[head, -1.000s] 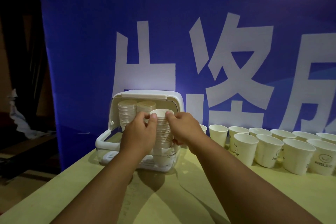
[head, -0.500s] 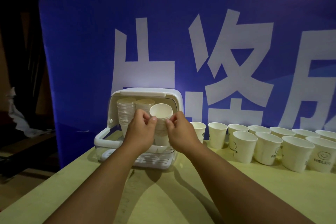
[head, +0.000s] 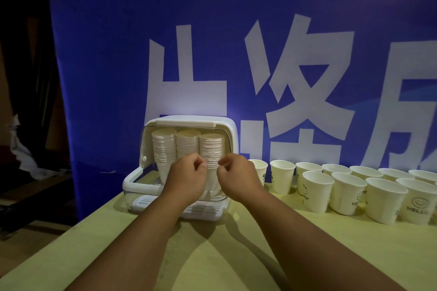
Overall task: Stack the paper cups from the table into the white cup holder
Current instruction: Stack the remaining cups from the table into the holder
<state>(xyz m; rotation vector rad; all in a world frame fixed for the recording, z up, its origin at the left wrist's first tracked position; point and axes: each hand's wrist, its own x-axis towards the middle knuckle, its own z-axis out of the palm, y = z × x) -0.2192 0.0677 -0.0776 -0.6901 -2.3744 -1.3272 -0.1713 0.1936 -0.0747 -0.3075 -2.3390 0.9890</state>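
The white cup holder [head: 189, 122] stands on the table with its lid raised, and three upright stacks of paper cups fill it side by side. My left hand [head: 186, 178] and my right hand [head: 238, 178] are in front of it, fingers curled. Their fingertips pinch the lower part of the right-hand stack [head: 211, 147] from either side. The left stack [head: 164, 146] and middle stack [head: 188, 143] stand untouched behind my left hand. Several loose paper cups [head: 318, 190] stand in rows to the right of the holder.
The yellow-green table [head: 236, 255] runs towards me, with its left edge dropping to a dark floor. A blue banner [head: 236, 54] with large white characters hangs right behind the holder and cups. The nearest loose cup [head: 260, 170] stands just beside my right hand.
The stack I held tilted in front of the holder now stands upright inside it as the third column. Both hands have slid down from the stack's rim to its lower part.
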